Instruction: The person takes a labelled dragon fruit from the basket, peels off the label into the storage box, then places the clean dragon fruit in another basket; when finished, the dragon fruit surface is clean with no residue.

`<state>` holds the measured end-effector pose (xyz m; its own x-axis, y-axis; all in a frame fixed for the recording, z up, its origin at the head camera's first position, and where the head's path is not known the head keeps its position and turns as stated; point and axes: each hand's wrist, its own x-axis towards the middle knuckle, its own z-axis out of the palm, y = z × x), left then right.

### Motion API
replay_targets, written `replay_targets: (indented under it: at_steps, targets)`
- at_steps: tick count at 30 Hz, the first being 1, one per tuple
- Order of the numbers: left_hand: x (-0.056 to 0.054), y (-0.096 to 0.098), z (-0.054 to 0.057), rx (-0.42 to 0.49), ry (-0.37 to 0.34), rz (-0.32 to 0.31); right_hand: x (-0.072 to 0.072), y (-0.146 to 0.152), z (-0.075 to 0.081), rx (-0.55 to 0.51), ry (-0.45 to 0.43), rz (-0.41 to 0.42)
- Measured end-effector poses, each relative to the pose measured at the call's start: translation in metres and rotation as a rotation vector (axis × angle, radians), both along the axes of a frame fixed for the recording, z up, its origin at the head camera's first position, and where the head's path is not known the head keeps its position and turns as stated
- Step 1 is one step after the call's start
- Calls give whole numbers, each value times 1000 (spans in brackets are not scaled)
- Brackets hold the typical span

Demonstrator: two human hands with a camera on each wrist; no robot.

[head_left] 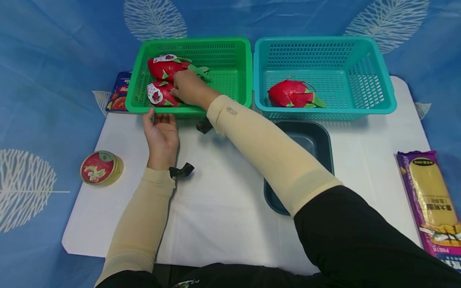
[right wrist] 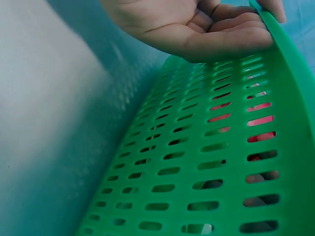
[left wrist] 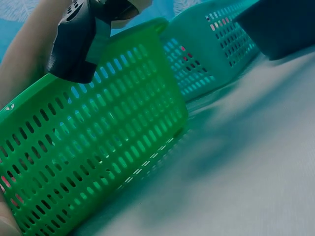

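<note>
My right hand (head_left: 193,89) reaches over the front rim into the green basket (head_left: 230,110). Its thumb and fingers curl about the near dragon fruit (head_left: 167,95), a red fruit with a round white sticker; their tips are partly hidden. A second dragon fruit (head_left: 158,69) lies just behind it, also stickered, with green leafy tips. At the basket's front left, my left hand (head_left: 163,138) grips the rim, palm up. In the right wrist view, the fingers of that left hand (right wrist: 216,37) lie under the rim and the thumb comes over it.
A teal basket (head_left: 390,102) with one dragon fruit (head_left: 289,94) stands right of the green one. A dark tray (head_left: 325,148) lies partly under my right arm. A round tin (head_left: 101,168) sits at left, a pasta pack (head_left: 430,196) at right, and a blue packet (head_left: 119,94) beside the green basket.
</note>
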<state>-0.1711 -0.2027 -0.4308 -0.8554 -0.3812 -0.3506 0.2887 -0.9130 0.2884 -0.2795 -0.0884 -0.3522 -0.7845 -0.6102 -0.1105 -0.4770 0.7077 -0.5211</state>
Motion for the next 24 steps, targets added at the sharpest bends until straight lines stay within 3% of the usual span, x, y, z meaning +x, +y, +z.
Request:
replay_targets:
  at_steps: [6, 11, 24]
  targets:
    - [2, 2, -1, -47, -4, 11, 1, 0, 0, 73, 9, -2]
    - [2, 2, -2, -49, 4, 8, 0, 3, -1, 41, -21, -39]
    - [3, 2, -1, -72, 23, 8, 1, 14, 0, -55, 26, -107]
